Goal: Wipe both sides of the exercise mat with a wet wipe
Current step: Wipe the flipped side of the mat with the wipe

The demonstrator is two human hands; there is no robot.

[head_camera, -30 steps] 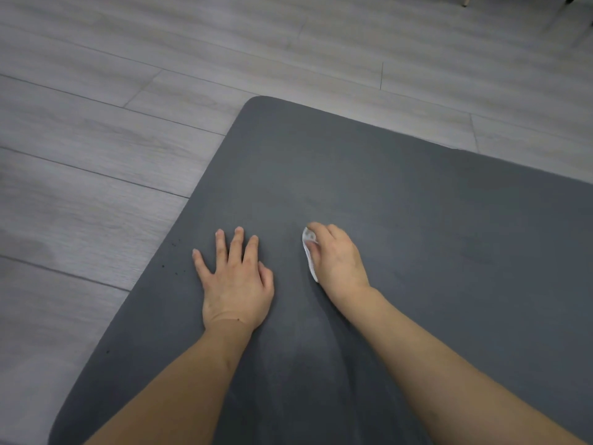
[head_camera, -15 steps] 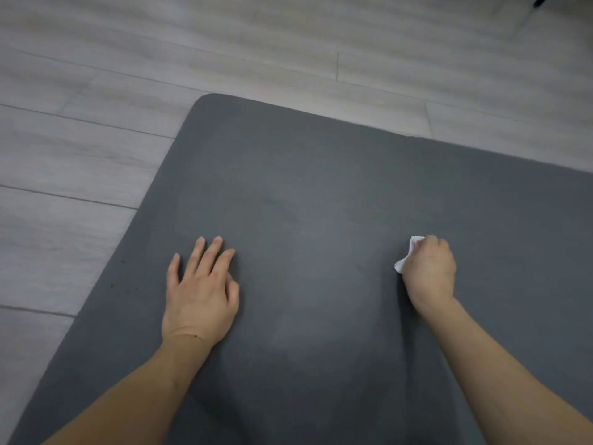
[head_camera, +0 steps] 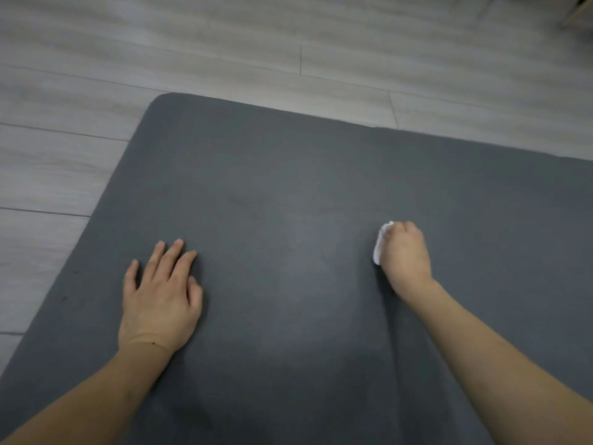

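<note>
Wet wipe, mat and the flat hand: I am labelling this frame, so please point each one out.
wet wipe (head_camera: 380, 244), head view, on the white edge showing beside the fingers.
mat (head_camera: 288, 162), head view, on its bare grey top.
left hand (head_camera: 160, 297), head view, on the back of the hand.

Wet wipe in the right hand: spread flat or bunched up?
Bunched up. Only a small crumpled white wad of the wet wipe shows beside the curled fingers of the right hand.
</note>
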